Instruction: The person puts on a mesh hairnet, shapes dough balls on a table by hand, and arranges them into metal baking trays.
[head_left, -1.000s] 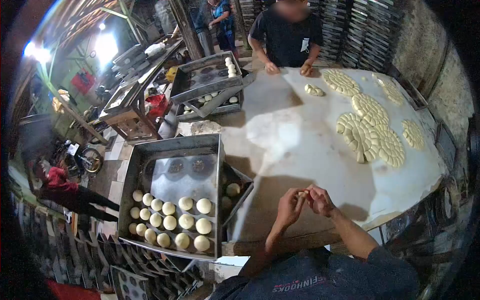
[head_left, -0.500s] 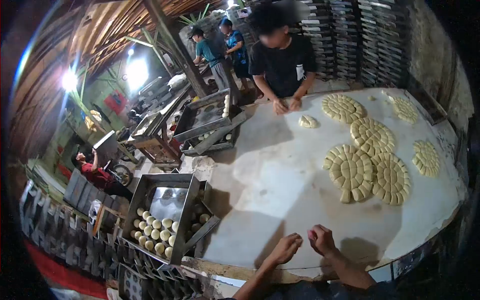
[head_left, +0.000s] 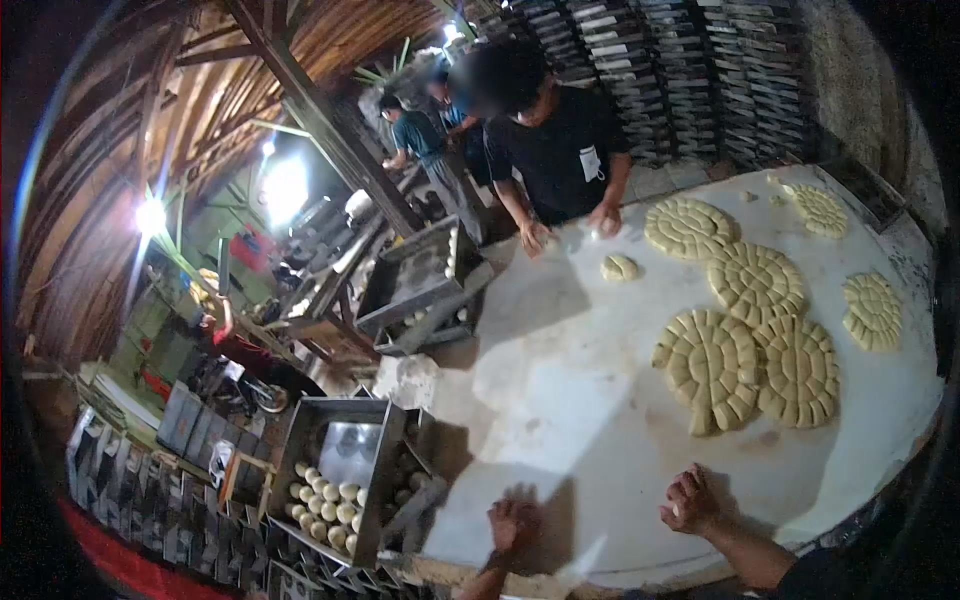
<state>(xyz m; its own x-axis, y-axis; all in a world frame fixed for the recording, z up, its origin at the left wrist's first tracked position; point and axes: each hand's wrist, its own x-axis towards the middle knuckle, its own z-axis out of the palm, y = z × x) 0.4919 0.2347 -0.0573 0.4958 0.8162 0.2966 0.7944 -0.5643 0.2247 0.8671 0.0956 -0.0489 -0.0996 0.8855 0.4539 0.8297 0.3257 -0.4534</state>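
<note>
My left hand (head_left: 515, 525) is low over the near side of the pale table (head_left: 590, 430), its fingers apart and nothing seen in it. Further right, my right hand (head_left: 690, 502) is curled over the tabletop, with a small pale piece of dough partly showing under its fingers. Beyond it lie large rounds of cut dough, among them a near one (head_left: 708, 370), one beside it (head_left: 798, 372) and one behind (head_left: 755, 284). At the left edge of the table a metal tray (head_left: 378, 490) holds several round dough balls (head_left: 328, 500).
Across the table a person in a black shirt (head_left: 560, 150) has both hands at the far edge, near a small dough lump (head_left: 619, 267). More trays (head_left: 425, 275) are stacked at the far left. Other people stand farther back, one in red (head_left: 240, 345).
My hands have moved apart, the left one leftward and the right one rightward. The view has shifted and tilted. The person across now has their hands apart.
</note>
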